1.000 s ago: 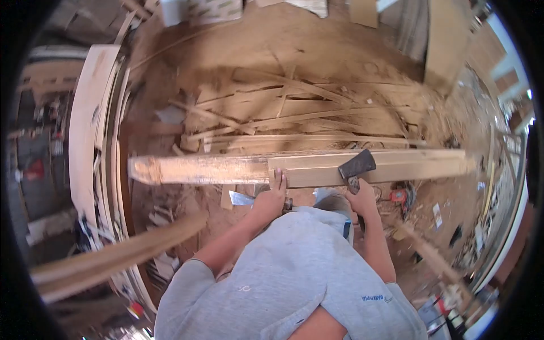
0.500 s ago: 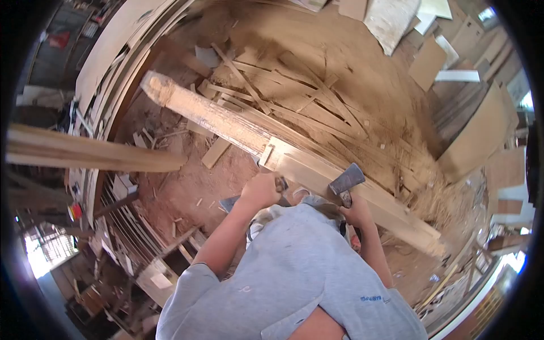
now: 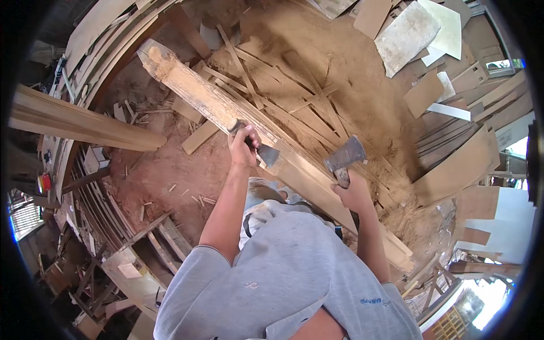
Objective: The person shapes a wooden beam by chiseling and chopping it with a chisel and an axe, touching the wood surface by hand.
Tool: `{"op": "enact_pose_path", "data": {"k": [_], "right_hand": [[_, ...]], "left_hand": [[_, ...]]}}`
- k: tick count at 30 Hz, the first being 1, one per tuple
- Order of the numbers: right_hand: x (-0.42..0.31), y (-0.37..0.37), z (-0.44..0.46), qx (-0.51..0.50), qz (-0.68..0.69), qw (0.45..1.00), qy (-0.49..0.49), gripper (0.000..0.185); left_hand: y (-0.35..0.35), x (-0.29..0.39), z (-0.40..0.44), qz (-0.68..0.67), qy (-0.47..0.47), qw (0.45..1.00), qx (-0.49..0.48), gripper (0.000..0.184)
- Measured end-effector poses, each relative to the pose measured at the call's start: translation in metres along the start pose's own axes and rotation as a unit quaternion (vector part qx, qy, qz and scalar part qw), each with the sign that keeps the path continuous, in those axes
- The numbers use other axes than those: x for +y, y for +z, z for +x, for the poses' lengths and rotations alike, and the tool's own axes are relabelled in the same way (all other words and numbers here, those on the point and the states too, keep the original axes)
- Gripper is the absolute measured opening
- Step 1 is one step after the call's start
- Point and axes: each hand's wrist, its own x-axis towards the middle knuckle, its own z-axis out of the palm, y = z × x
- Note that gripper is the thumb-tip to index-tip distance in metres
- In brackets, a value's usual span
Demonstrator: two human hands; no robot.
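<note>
A long wooden beam (image 3: 198, 94) runs diagonally from upper left to lower right in front of my body. Its upper-left part is rough and worn, while the lower-right part is smoother, paler wood. My left hand (image 3: 245, 145) is closed round the handle of a wide flat blade (image 3: 268, 154), which lies over the middle of the beam. In my right hand (image 3: 352, 191) is a hatchet, gripped close under its dark head (image 3: 345, 154), above the beam's right part.
Thin wood strips (image 3: 241, 67) and sawdust cover the floor beyond the beam. A wooden post (image 3: 85, 122) juts in from the left. Boards (image 3: 459, 170) lean at the right, and a wooden frame (image 3: 133, 266) stands at lower left.
My left hand has risen from beside my body to over the beam, bringing the blade with it. The hatchet stays in my right hand. The view has turned, so the beam now slants.
</note>
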Motion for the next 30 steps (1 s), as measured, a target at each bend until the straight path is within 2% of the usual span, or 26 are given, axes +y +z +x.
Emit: {"op": "enact_pose_path", "data": {"k": [3,6,7,13,17,20,22,25,28,30], "right_hand": [[-0.042,-0.003,0.021,0.021,-0.045,0.996,-0.072,0.038],[-0.094,-0.005,0.037,0.016,-0.085,0.989,-0.118,0.039],[-0.110,-0.006,0.041,0.011,-0.095,0.987,-0.131,0.040],[-0.197,0.001,0.061,-0.001,-0.166,0.960,-0.226,0.041],[-0.264,0.010,0.057,0.001,-0.192,0.946,-0.263,0.040],[-0.300,0.021,0.056,-0.003,-0.213,0.930,-0.299,0.037],[-0.313,0.031,0.052,-0.017,-0.198,0.925,-0.323,0.033],[-0.314,0.049,0.054,-0.008,-0.264,0.888,-0.377,0.030],[-0.309,0.064,0.051,-0.083,-0.354,0.876,-0.316,0.030],[-0.300,0.069,0.060,-0.112,-0.406,0.841,-0.340,0.029]], "left_hand": [[-0.005,-0.003,0.003,0.031,0.004,0.999,-0.003,0.025],[-0.022,-0.012,0.011,0.050,-0.007,0.999,-0.006,0.019],[-0.016,-0.011,0.011,0.038,0.000,0.999,0.031,0.021],[-0.001,-0.007,0.003,0.082,0.036,0.991,0.096,0.023],[0.007,-0.008,-0.008,0.134,0.064,0.985,0.082,0.023],[-0.002,-0.010,-0.012,0.117,0.047,0.986,0.109,0.016],[-0.001,-0.008,-0.014,0.097,0.068,0.987,0.110,0.013],[-0.001,-0.013,-0.013,0.102,0.141,0.975,0.135,0.008],[0.003,-0.021,-0.020,0.135,0.194,0.963,0.129,0.005],[0.013,-0.019,-0.015,0.155,0.241,0.951,0.120,0.005]]}}
